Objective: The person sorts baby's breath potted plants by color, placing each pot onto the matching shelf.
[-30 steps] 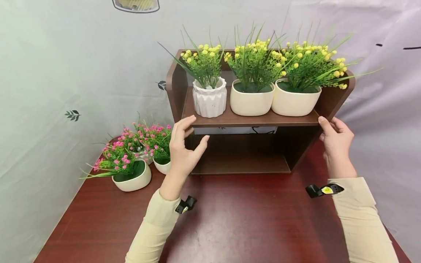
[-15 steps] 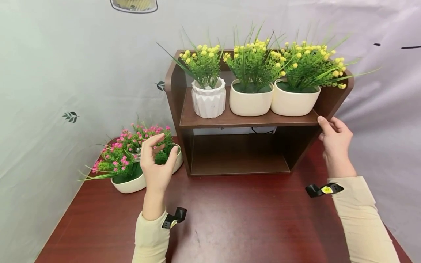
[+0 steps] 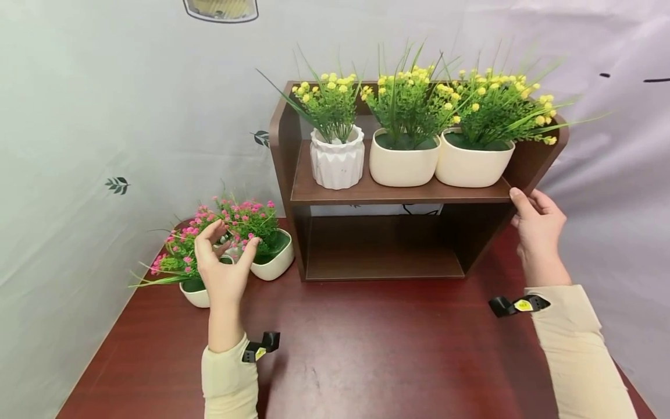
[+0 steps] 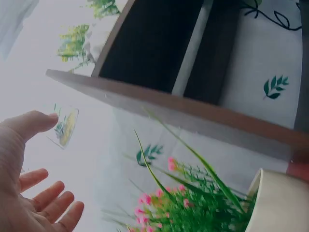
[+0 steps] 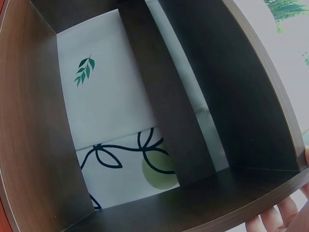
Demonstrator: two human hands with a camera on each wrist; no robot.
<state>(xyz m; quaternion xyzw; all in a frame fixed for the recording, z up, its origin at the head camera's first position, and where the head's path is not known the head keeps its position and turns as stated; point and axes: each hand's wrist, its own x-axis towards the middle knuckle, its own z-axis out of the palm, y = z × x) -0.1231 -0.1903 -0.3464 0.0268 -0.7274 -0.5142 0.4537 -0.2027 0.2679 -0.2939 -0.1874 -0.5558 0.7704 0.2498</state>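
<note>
head view, left hand (image 3: 224,270): you are hovering it wide, holding nothing, in front of the pink-flowered pots (image 3: 272,266) sitting on the table (image 3: 377,337) left of the shelf (image 3: 379,256).
head view, right hand (image 3: 541,230): gripping the shelf's right end, near the yellow-flowered pots (image 3: 405,167).
left wrist, pink-flowered pot (image 4: 282,203): sitting apart from your fingers; cupping its wall would probably be sparing the stems.
right wrist, side panel (image 5: 217,194): your fingers are holding its outer side; a steady hold should be preventing wobble.
</note>
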